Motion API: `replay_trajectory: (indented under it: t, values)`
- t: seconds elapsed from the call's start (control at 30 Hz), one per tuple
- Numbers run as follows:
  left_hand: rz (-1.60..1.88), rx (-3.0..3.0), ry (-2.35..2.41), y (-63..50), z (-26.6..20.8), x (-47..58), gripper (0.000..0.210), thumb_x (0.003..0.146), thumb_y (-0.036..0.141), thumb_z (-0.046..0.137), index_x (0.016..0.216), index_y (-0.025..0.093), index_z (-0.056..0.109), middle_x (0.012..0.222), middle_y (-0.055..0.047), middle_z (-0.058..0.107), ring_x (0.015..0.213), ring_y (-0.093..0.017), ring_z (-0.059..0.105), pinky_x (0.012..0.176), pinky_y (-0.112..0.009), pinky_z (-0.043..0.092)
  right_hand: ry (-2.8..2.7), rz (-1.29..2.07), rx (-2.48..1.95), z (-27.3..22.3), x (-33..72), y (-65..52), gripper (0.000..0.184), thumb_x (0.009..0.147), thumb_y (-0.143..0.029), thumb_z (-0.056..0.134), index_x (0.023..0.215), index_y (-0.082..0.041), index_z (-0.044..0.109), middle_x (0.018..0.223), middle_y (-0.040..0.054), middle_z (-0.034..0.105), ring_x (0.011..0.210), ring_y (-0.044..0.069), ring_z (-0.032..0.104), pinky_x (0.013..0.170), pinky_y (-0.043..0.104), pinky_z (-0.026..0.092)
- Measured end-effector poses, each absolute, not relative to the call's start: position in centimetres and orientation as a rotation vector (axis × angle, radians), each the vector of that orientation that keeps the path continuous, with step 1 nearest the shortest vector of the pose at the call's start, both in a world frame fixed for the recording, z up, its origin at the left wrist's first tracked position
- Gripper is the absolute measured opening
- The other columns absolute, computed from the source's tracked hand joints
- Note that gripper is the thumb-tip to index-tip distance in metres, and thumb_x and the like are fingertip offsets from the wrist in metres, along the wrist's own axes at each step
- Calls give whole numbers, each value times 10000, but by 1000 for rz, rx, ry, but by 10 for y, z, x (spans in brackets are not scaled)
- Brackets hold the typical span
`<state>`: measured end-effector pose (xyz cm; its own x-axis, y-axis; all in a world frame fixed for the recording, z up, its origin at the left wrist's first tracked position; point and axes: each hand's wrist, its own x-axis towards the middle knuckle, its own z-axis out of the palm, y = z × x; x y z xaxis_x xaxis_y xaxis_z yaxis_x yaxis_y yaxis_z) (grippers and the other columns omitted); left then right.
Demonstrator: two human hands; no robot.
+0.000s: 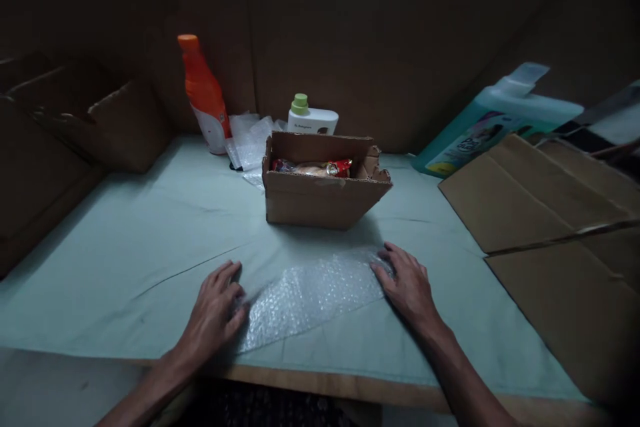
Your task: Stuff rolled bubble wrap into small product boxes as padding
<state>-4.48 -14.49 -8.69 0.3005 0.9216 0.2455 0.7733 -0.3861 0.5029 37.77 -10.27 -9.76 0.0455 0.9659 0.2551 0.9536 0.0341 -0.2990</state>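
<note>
A sheet of bubble wrap (315, 293) lies slantwise near the table's front edge, its right end higher than its left. At its left end, my left hand (215, 303) has bent fingers closed on the edge; the fingertips are partly hidden. My right hand (407, 280) pinches the far right corner between thumb and fingers. Just beyond the sheet stands an open cardboard box (310, 203) with a red-and-clear packet (320, 168) inside, showing above the front wall.
An orange bottle (205, 100), crumpled bubble wrap (253, 140) and a white bottle with a green cap (313, 120) stand behind the box. To the right are a teal liquid bottle (485, 127) and flattened cardboard (540, 200). Another carton (130, 123) is at left.
</note>
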Motion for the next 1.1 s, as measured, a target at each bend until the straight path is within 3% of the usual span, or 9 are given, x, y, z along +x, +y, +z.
replay_trajectory:
  t: [0.13,0.2,0.27,0.37,0.47,0.57,0.8,0.9,1.1]
  values:
    - [801,1995,1538,-167,-65,-42,103,870,283,525,835,243,613,872,-42,733,775,-211,705,681,-317,579,-2026,52,-1761,-84,347,-98,255,959,-392,492,886,-215,660,1216,137,716,1164,311,628,951,461,463]
    - [824,1830,1647,-177,-51,-55,193,875,367,556,997,258,658,761,-5,714,626,-193,671,559,-285,544,-2049,58,-1677,-74,329,-92,233,973,-373,494,889,-221,650,1143,123,736,1097,293,652,931,444,462]
    - [822,1700,1718,-191,-40,-73,439,860,475,599,1252,280,639,721,15,709,565,-196,643,503,-286,524,-2117,85,-1581,-66,307,-84,207,983,-335,498,911,-224,657,1094,109,748,1042,278,664,908,430,465]
    - [792,1507,1699,-217,-28,-89,620,859,583,604,1421,324,577,942,-15,775,803,-221,717,707,-313,597,-2261,143,-1449,-62,268,-66,150,967,-271,547,965,-217,688,1095,98,756,1050,271,661,927,425,466]
    - [706,1342,1622,-238,-15,-86,504,831,626,638,1240,347,731,1256,-31,734,1200,-286,643,1031,-383,520,-2307,157,-1412,-58,237,-52,265,931,-245,611,1180,-189,683,1254,137,711,1149,315,623,981,475,454]
    - [619,1230,1564,-243,-2,-72,416,801,638,675,1032,319,810,1139,-55,764,1147,-308,650,1046,-428,500,-2326,228,-1380,-43,232,-62,501,917,-278,644,1400,-165,570,1457,182,575,1305,364,533,1048,555,426]
    - [701,953,1080,-208,-7,-37,662,803,584,717,1324,184,633,936,-83,771,913,-253,700,925,-412,512,-2379,1206,-1007,-15,253,-168,1001,784,-529,814,1607,-306,291,1471,117,578,1294,298,589,1054,473,508]
    - [696,894,1049,-184,-19,-21,736,788,559,743,1353,121,568,1137,-167,745,997,-273,695,840,-377,528,-2162,1036,-1239,-28,237,-189,881,854,-403,771,1595,-281,311,1334,125,667,1192,294,644,995,488,538]
    - [735,834,1143,-159,-35,-7,1111,728,539,792,1562,110,197,1295,-228,636,1060,-272,668,796,-353,535,-2051,390,-1275,-39,235,-194,455,926,-200,638,1369,-219,535,1187,112,718,1077,276,664,925,478,534]
